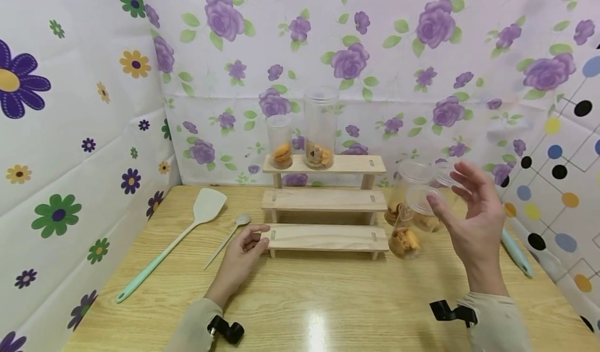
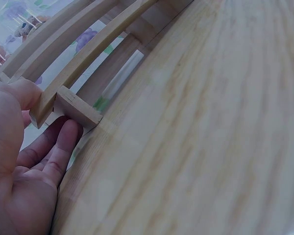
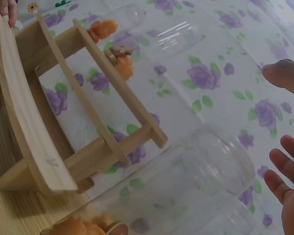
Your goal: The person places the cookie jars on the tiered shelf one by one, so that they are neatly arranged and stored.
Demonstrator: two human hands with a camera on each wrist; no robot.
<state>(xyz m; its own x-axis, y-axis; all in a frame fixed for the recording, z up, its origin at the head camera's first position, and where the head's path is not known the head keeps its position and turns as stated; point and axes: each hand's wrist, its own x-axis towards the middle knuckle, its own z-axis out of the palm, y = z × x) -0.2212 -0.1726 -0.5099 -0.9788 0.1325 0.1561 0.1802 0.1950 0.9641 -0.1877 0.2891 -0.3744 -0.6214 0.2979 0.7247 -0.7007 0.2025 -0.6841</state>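
A three-step wooden rack [image 1: 323, 236] stands mid-table. My left hand [image 1: 245, 248] grips the left end of its lowest step; in the left wrist view the thumb lies on the step [image 2: 54, 95] and the fingers curl beneath it by the leg. On the top step stand a short clear jar [image 1: 279, 138] and a taller clear jar [image 1: 321, 133], both with cookies in the bottom. My right hand [image 1: 478, 216] is raised with fingers spread, near a group of clear jars right of the rack. The front jar [image 1: 405, 237] holds cookies; the right wrist view shows a jar [image 3: 186, 171] apart from that hand.
Left of the rack lie a pale spatula [image 1: 209, 204] with a green handle and a small spoon [image 1: 242, 220]. A light green handle [image 1: 517, 253] lies at the right, partly behind my right hand. Patterned cloth [image 1: 375, 29] hangs behind and at both sides.
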